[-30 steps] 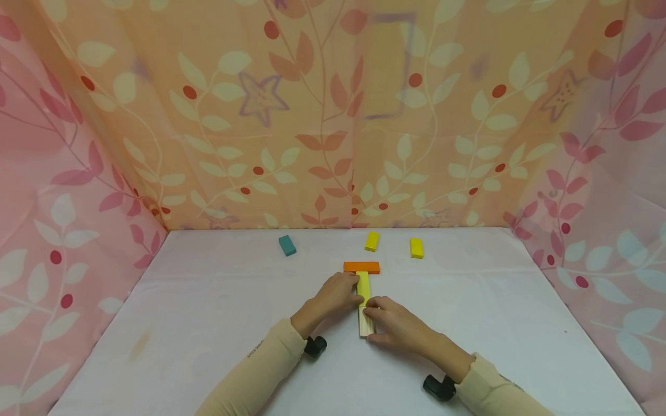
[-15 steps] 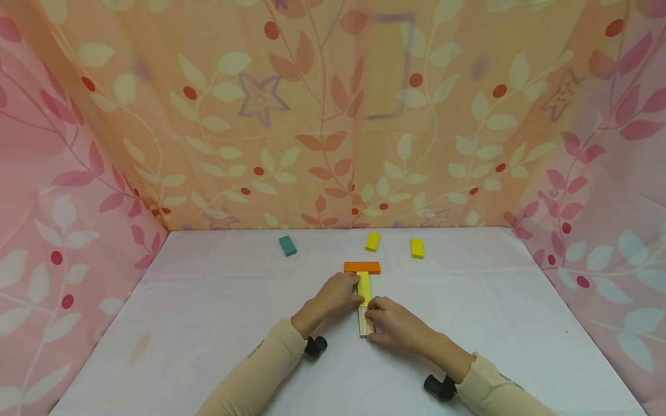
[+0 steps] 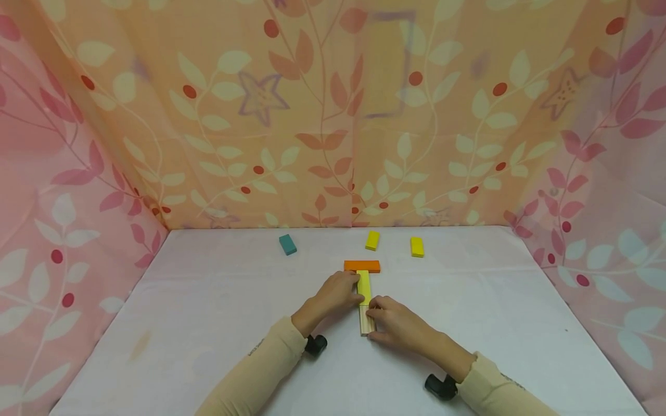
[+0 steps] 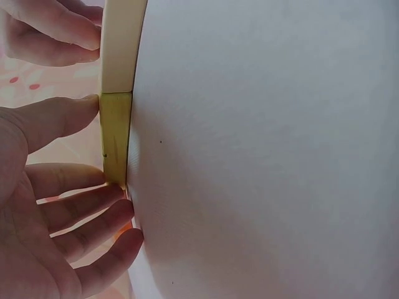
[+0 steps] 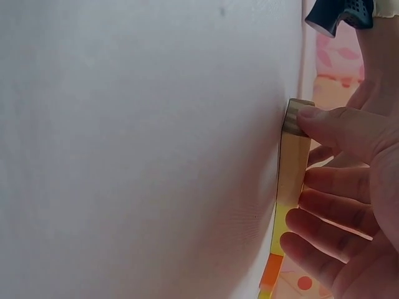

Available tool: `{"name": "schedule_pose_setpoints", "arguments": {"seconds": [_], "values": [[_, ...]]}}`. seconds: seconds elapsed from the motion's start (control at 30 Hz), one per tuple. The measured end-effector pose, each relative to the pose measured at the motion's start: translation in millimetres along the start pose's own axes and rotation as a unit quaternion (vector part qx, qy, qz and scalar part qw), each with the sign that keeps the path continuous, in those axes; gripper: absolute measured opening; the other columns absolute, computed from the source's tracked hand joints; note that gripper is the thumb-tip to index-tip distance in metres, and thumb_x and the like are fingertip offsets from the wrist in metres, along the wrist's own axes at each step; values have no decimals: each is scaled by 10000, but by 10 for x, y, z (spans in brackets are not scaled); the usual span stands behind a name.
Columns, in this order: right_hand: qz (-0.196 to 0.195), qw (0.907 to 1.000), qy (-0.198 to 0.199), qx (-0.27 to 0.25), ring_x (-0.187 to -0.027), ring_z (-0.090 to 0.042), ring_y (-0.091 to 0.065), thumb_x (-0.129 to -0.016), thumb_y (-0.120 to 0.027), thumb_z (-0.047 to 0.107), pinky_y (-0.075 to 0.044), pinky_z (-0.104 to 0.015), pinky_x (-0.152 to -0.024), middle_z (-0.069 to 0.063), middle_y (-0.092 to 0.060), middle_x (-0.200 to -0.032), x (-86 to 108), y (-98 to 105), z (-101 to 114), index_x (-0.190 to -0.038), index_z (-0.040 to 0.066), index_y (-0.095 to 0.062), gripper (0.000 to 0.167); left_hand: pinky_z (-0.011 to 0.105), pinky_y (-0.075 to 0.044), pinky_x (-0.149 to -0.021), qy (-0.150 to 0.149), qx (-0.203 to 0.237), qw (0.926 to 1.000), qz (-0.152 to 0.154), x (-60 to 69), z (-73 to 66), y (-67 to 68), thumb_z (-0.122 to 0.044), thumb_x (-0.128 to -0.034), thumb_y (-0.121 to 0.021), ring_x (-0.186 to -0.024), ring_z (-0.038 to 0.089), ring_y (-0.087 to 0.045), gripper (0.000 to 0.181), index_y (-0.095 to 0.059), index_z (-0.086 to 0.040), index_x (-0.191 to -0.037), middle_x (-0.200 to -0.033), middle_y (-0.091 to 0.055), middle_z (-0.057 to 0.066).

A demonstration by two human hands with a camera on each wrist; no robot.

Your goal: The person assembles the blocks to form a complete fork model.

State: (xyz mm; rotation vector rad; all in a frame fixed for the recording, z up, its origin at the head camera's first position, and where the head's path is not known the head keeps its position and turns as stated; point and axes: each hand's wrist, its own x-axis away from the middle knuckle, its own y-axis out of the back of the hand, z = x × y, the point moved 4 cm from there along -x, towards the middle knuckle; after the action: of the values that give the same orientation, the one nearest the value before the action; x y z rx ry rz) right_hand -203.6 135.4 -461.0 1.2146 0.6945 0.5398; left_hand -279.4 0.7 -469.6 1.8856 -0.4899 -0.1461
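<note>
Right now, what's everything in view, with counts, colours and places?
Orange block: 1, orange, row's far end, crosswise
Middle block: 1, yellow, mid-row
Wooden block: 1, pale, row's near end
Loose blocks: 2, yellow, table's far side
Teal block: 1, teal, far side, leftmost
Table: 1, white, under blocks
Floral cloth: count unclear, orange and pink, behind and beside table
Wrist cameras: 2, black, at cuffs
Sleeves: 2, beige, on forearms
Left hand: 1, bare, holding middle block
Right hand: 1, bare, holding wooden block

Leaf-patterned fabric walls (image 3: 312, 115) border a white tabletop (image 3: 156, 312).
</note>
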Motion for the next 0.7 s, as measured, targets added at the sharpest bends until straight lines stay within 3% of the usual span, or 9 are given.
{"name": "schedule_pose_setpoints", "arguments": {"seconds": [0.23,0.7], "values": [[-71,9999,109,-5,-935,-103,-595,-762,-831,287,-552,-229,-794,-20,-621,-1063,0,-7,-9,-1050,28,-731,401,374,-467,-1047,71,48,9999,54,-2,-3,5,-324,-867,-732,-1119,225,-585,510,-620,-79,-1300,-1275,-648,67],[155,9995,-89,-265,-960,-108,-610,-780,-819,290,-558,-242,-831,-32,-620,-1093,1,-8,-26,-1088,27,-717,418,387,-447,-1076,143,132,9998,63,11,-2,5,-325,-870,-729,-1200,243,-568,545,-594,-73,-1334,-1327,-623,79]]}}
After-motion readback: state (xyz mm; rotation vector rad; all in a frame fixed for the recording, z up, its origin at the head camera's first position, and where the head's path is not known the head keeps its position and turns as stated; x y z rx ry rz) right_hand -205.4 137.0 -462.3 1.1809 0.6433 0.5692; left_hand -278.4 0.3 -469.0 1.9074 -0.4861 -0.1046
